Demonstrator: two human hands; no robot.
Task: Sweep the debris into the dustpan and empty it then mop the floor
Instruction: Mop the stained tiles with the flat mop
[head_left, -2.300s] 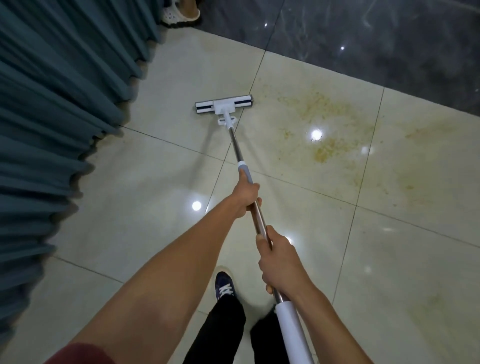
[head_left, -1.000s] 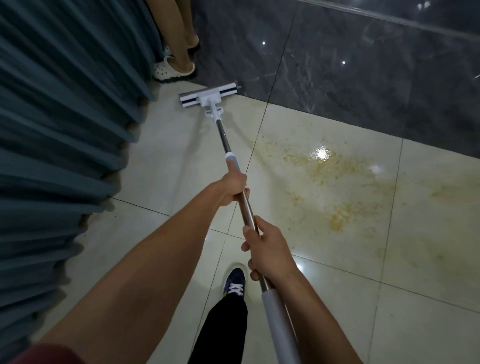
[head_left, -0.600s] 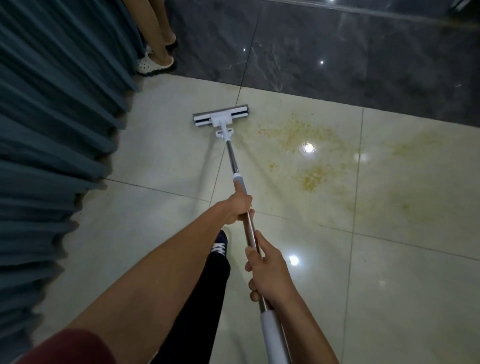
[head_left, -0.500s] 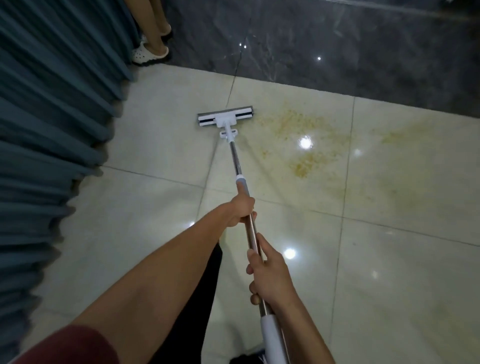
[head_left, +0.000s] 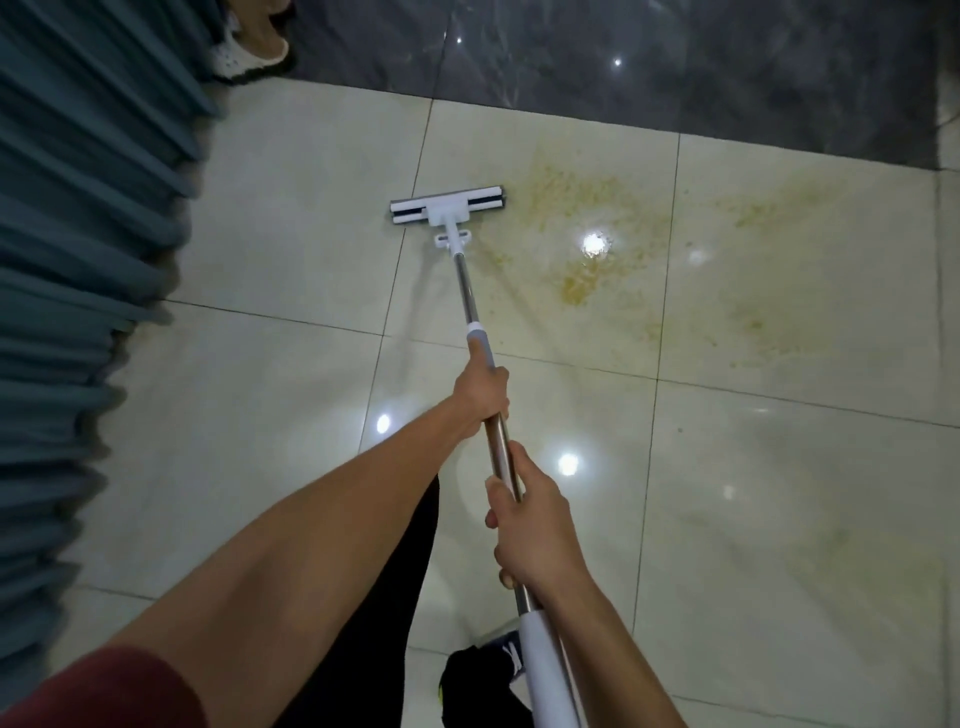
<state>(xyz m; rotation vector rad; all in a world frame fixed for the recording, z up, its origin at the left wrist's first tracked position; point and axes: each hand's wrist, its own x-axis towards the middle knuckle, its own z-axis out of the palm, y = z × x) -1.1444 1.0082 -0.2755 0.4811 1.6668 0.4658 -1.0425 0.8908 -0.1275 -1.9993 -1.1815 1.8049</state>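
Pale tiled floor (head_left: 270, 467), yellowish stain (head_left: 582, 275) just right of mop head (head_left: 448, 209). Left hand (head_left: 480, 392) and right hand (head_left: 535, 530) both wrapped tight round mop pole (head_left: 470, 306). Teal curtain (head_left: 78, 260) along left edge; someone's sandalled foot (head_left: 249, 52) at far edge.

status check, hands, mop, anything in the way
Left hand and right hand both gripping the mop. Head flat on the pale tile, yellow stain just right of it. Bystander's white shoe beyond.
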